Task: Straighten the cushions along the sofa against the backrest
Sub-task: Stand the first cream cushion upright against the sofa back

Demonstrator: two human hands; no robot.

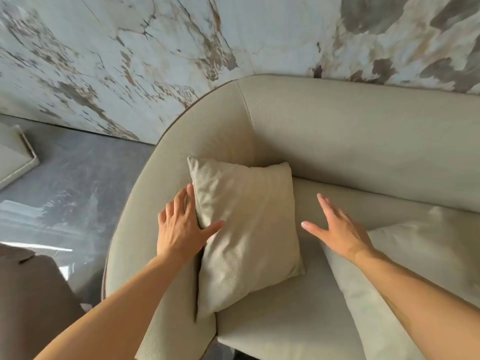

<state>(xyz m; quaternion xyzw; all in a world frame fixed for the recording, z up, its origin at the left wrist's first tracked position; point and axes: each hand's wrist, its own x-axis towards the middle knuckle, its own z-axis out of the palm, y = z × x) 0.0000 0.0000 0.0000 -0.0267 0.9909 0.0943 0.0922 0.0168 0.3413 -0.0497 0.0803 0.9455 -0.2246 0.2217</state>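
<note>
Two beige cushions lie on the sofa [363,131]. The square cushion [246,229] stands tilted in the rounded corner of the seat, its top edge leaning toward the curved armrest [145,229] and the backrest [376,141] at 12 o'clock, its lower corner reaching toward 6 o'clock along the gap between seat and armrest. The left hand [179,227] is at the cushion's 9 o'clock side: fingers spread and flat between the cushion's edge and the armrest, thumb pressed on the cushion's front face, so it holds the edge in a loose pinch rather than a fist. The right hand [335,227] is at the cushion's 3 o'clock, open with fingers stretched out and grasping nothing; whether its palm touches the seat or hovers above it cannot be told. Just under the right wrist, from 3 toward 5 o'clock, the second cushion [415,245] lies flatter on the seat cushion [272,328], its far edge near the backrest, and the right forearm crosses over it. The two cushions are apart, with bare seat between them.

Behind the sofa at 12 o'clock rises a marble-patterned wall [130,48]. At 9 o'clock a grey glossy floor [65,183] shows, with the corner of another pale upholstered piece [13,157] at the far left edge and a brown object [31,294] at 7 o'clock, too cropped to identify.
</note>
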